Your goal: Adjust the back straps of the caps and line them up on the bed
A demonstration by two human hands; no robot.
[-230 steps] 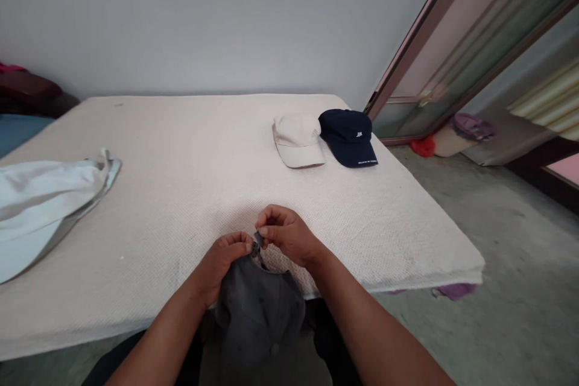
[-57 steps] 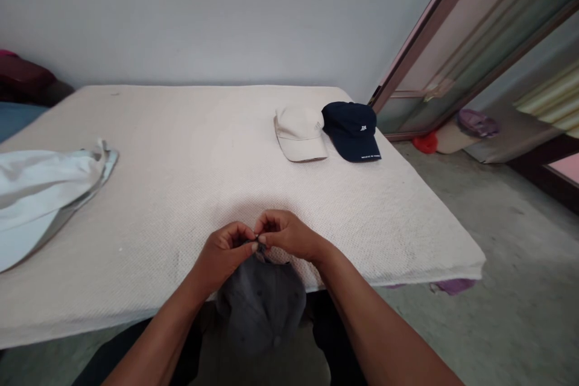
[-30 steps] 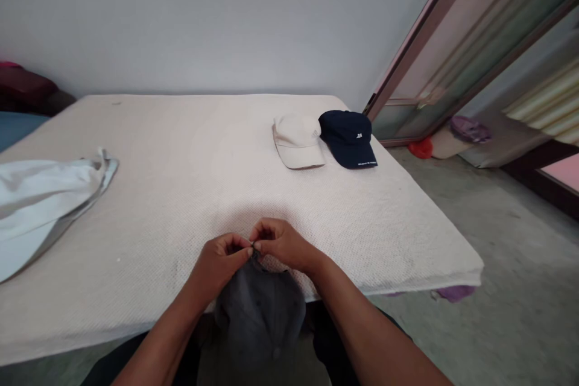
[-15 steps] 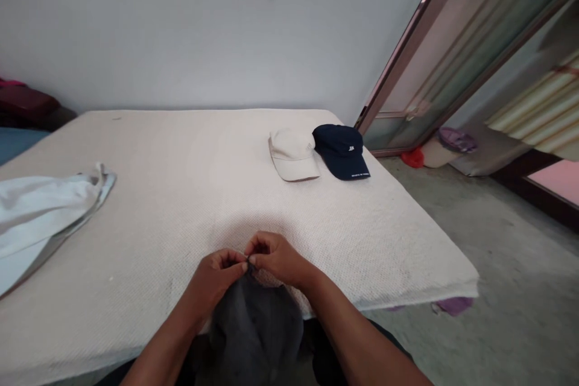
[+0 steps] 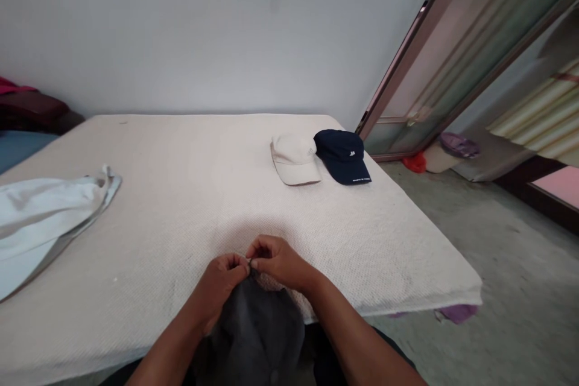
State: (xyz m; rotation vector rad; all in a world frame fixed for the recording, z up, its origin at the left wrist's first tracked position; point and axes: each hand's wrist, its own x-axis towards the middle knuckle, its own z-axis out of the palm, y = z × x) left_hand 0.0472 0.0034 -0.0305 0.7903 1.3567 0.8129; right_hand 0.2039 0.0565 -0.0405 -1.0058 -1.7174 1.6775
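A dark grey cap (image 5: pixel 260 332) hangs at the near edge of the bed, its crown toward me and its back strap end pointing away. My left hand (image 5: pixel 225 277) pinches the strap from the left, thumb against fingertips. Close beside it, my right hand (image 5: pixel 277 260) pinches the same strap from the right, and the fingertips of both hands nearly meet. The strap's fastening is too small and too covered by fingers to make out. Farther off lie a beige cap (image 5: pixel 296 160) and a navy cap (image 5: pixel 342 155), side by side with brims toward me.
A white textured cover (image 5: pixel 190 205) spreads over the bed. At the left lies a pale, light-blue cap (image 5: pixel 45 211). Behind the bed is a white wall (image 5: pixel 203 42). On the floor to the right stands a bin with a purple liner (image 5: pixel 459 145) near a red bag (image 5: pixel 415 162).
The view has tilted up slightly, so everything sits a little lower. Both hands keep their pinch on the cap's strap, with only tiny finger movement.
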